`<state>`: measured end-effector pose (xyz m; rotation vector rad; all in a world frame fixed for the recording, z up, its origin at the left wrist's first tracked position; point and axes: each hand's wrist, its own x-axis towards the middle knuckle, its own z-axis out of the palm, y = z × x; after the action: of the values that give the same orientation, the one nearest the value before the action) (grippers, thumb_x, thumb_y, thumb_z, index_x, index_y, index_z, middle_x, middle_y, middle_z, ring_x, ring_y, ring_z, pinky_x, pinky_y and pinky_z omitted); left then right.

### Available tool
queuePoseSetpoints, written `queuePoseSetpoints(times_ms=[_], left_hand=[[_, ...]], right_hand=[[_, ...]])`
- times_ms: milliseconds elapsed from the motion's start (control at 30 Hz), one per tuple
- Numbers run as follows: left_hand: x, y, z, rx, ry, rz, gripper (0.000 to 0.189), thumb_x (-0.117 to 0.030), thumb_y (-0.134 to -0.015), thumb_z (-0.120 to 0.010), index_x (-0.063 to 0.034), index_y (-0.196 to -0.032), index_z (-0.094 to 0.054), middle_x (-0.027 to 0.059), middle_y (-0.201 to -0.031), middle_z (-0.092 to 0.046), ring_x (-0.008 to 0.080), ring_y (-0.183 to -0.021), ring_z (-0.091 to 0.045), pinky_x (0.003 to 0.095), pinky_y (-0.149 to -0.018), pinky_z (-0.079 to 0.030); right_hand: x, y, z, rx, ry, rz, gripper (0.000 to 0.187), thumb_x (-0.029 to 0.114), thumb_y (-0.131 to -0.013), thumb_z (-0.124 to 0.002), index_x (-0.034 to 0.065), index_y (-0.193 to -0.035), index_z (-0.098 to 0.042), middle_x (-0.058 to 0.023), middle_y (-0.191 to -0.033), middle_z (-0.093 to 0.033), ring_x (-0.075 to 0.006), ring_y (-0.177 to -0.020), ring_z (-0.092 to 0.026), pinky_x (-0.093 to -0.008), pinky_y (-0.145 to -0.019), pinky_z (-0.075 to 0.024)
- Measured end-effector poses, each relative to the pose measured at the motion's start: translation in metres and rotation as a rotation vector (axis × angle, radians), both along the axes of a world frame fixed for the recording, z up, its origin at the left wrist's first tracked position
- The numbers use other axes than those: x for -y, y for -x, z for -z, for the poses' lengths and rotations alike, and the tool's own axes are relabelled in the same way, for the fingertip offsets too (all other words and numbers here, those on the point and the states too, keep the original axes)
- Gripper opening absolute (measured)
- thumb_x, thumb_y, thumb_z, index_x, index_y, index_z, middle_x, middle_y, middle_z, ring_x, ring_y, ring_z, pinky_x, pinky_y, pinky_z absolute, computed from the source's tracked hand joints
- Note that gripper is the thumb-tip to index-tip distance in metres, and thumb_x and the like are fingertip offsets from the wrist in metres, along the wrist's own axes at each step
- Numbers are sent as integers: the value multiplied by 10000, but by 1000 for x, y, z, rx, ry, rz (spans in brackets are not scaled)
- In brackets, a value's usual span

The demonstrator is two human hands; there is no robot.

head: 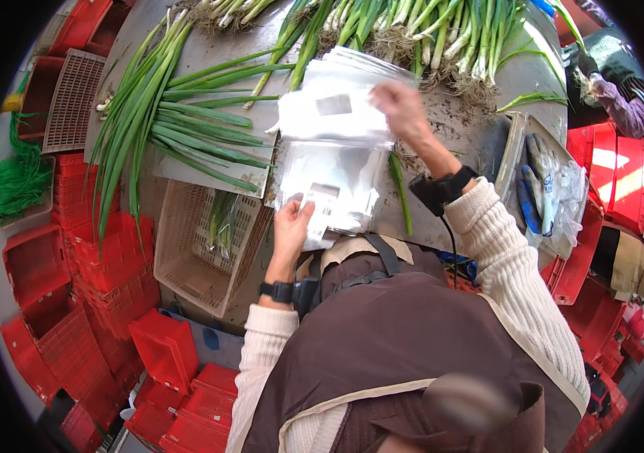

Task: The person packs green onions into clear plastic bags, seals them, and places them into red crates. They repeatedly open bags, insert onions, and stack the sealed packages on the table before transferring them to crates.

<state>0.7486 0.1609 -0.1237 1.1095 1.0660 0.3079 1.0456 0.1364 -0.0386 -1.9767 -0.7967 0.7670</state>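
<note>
Clear plastic bags (330, 164) lie in overlapping layers on the metal table, glossy with glare. My left hand (292, 222) pinches a white printed label strip (320, 212) at the near left part of the bags. My right hand (400, 110), slightly blurred, is at the upper right edge of the bags; whether its closed fingers hold a bag edge cannot be seen. Left of the bags lies a fan of green onions (146, 107), leaves toward me and to the right. More green onions with roots (469, 51) are heaped along the far side.
A beige plastic crate (186, 294) holding bagged onions stands below the table's left edge. At right, a tray (511, 147) holds work gloves (540, 181) and crumpled plastic. Red crates (101, 249) are stacked at left. Another person (622, 96) is at the upper right.
</note>
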Motion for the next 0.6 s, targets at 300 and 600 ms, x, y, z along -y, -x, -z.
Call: queuePoseSetpoints(times_ms=[300, 600], left_hand=[[-11, -26, 7, -521, -369, 273, 425, -233, -802, -735, 75, -1066, -610, 72, -803, -665, 97, -733, -577, 293, -682, -480], [-1, 73, -34, -101, 66, 184, 226, -108, -887, -626, 28, -1068, -617, 51, -963, -662, 67, -824, -587, 232, -695, -481]], right_hand=[[56, 97, 65, 609, -102, -747, 424, 0, -744, -539, 14, -1167, -567, -165, -1127, -532, -330, -1041, -514, -391, -916, -435], [58, 93, 104, 435, -166, -714, 111, 99, -746, -648, -2, -791, -641, -136, -979, -569, -327, -971, -517, -391, -844, -444]])
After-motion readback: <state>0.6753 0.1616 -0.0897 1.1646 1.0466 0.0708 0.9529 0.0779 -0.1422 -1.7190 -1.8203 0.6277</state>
